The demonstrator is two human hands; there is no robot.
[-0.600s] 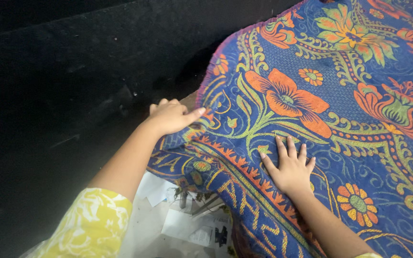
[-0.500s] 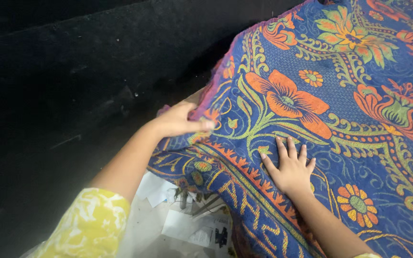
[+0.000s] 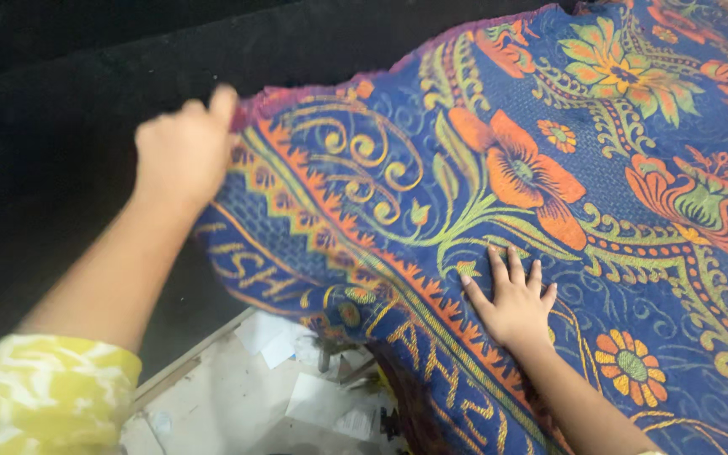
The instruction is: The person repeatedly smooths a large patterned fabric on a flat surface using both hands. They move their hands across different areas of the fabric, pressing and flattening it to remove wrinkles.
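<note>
The left hand (image 3: 183, 152) is pinching the far-left corner of the blue woven cloth with orange flowers (image 3: 549, 194); the right hand (image 3: 511, 295) is pressing flat, fingers spread, near its front border; pulling evenly would likely smooth wrinkles.

A blue woven blanket (image 3: 600, 211) with orange flowers and green scrolls lies spread out. Its near left corner is lifted, the patterned border hanging below.

Left hand (image 3: 180, 152) pinches corner of blue floral blanket (image 3: 566, 211), lifted; right hand (image 3: 511, 299) flat on blanket.
</note>
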